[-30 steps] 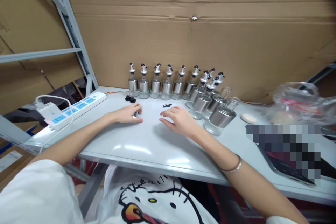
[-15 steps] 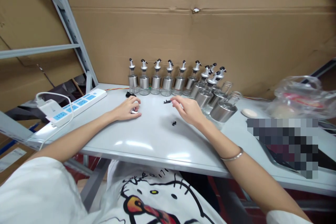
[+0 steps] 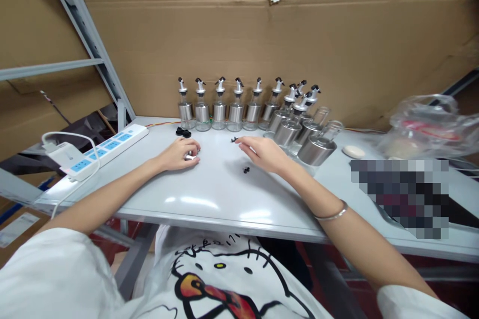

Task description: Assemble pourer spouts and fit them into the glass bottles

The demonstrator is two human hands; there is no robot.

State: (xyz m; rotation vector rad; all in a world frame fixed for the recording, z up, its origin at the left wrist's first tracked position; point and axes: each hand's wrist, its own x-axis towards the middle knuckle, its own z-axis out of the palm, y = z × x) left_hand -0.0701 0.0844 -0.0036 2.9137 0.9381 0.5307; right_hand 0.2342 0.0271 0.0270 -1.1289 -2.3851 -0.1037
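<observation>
My left hand (image 3: pixel 178 153) rests on the white table with curled fingers around a small silver-and-white spout part (image 3: pixel 190 157). My right hand (image 3: pixel 260 152) reaches over the table, its fingertips at a small black piece (image 3: pixel 234 139); whether they grip it is hard to tell. Nearer to me, below the right hand, lie tiny black parts (image 3: pixel 246 170). Black caps (image 3: pixel 183 132) sit just beyond the left hand. Behind stands a row of glass bottles with steel sleeves (image 3: pixel 235 113) and pourer tops. Two open-necked bottles (image 3: pixel 317 149) are at the right of the group.
On the left lies a power strip (image 3: pixel 112 145) with a plugged-in charger (image 3: pixel 63 154) and white cable. To the right are a pale oval object (image 3: pixel 354 151), a clear plastic bag (image 3: pixel 422 129) and a pixelated dark item (image 3: pixel 407 199). Cardboard (image 3: pixel 224 35) rises behind the table.
The view has shifted slightly. My right hand has moved a little left along the black piece, its fingertips now covering part of it. My left hand stays curled around the spout part.
</observation>
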